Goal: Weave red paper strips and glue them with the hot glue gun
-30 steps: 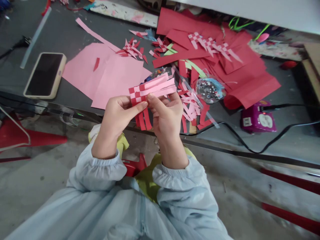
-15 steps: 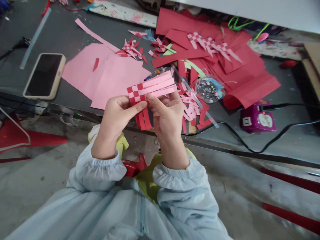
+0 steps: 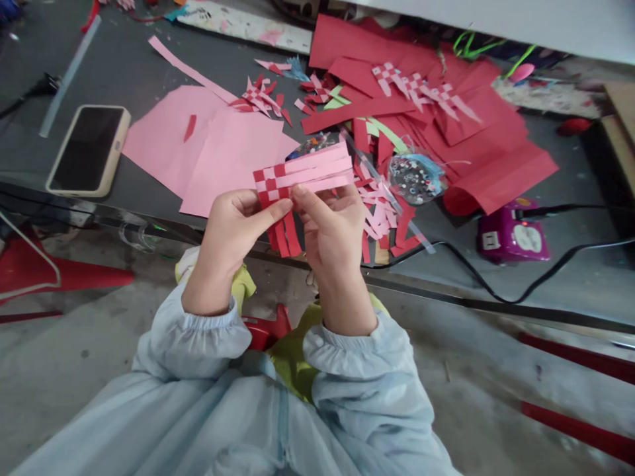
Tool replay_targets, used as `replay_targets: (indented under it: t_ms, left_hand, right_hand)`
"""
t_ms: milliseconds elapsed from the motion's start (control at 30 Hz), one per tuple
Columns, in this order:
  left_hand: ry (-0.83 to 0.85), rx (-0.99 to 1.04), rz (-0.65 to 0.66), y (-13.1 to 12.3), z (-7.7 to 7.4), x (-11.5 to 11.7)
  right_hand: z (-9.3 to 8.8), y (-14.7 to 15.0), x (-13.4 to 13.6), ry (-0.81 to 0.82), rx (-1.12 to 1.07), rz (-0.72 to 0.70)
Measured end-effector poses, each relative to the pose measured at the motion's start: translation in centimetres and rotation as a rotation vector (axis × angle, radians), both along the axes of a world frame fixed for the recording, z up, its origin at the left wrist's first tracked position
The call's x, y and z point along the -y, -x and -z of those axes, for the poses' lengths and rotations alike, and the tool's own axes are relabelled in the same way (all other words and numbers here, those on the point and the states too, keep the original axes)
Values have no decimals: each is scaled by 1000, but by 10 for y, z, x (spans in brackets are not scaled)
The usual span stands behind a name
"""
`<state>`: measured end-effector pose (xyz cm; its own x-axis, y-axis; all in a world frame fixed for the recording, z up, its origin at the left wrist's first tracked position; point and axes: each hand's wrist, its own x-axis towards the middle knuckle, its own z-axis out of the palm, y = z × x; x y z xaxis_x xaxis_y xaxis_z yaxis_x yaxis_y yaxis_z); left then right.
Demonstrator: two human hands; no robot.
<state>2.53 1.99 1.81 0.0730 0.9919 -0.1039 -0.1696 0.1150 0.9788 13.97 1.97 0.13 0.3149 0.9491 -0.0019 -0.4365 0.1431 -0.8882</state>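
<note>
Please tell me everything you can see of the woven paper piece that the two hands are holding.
The woven paper piece looks like thin craft paper. Red and pink strips cross into a small checkerboard at its left end. The loose pink strips run out to the right, slightly fanned. The loose red strips hang down between the hands. It is held in the air at the near edge of the table. The left hand and the right hand pinch its lower edge, thumbs on top.

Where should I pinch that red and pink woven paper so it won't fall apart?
Pinch the woven paper on its checkered corner, coming from the left, probably. Only there do strips lock; the pink strips stick out loose rightward and the red strips dangle down.
</note>
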Motion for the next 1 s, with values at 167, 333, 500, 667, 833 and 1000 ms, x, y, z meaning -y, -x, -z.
replay_targets:
  t_ms: [167,333,500,667,833,1000]
  left_hand:
    - [-8,2,-9,0,-1,0]
    - [-3,-9,0,0,0,0]
    - [19,-30,-9,1,3,-1]
    - [4,-29,31,1,3,1]
    - [-14,-11,50,0,3,1]
    - [4,-37,36,0,4,2]
  right_hand:
    - [-1,0,1,-5,3,-36]
    - [-1,0,0,-11,-5,-81]
    - [2,-5,-2,47,35,-78]
    - [6,-8,-5,117,-32,-43]
    - [6,-7,-5,95,-68,-15]
    - [5,-7,-5,91,-42,12]
